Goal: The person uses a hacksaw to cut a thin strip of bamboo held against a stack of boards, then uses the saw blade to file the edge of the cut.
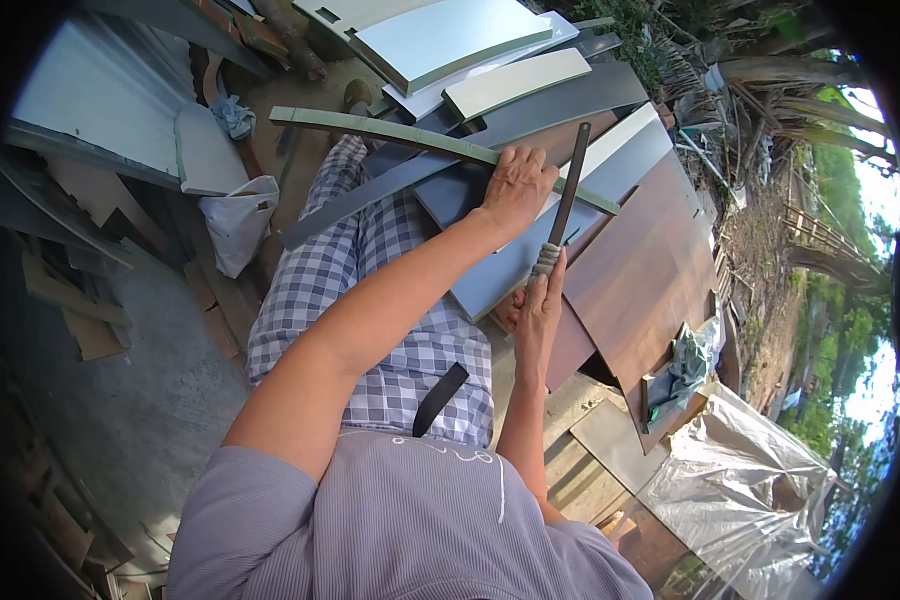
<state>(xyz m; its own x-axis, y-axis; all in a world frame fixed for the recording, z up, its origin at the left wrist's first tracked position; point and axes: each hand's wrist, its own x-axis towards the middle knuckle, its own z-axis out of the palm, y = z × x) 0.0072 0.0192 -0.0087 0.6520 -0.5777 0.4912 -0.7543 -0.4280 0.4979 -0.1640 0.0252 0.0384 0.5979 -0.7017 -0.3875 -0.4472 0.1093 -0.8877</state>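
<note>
Head view: the left grip (521, 190) held a long strip (400, 133); nearby, the right grip (538, 308) clasped a flat tool (564, 208); boards (660, 285) lay beneath both.

The left arm (390, 315) extends forward, a little bent, and the left hand (520, 190) curls its fingers downward; the right hand (535, 318) is closed, one finger lying straight
</note>
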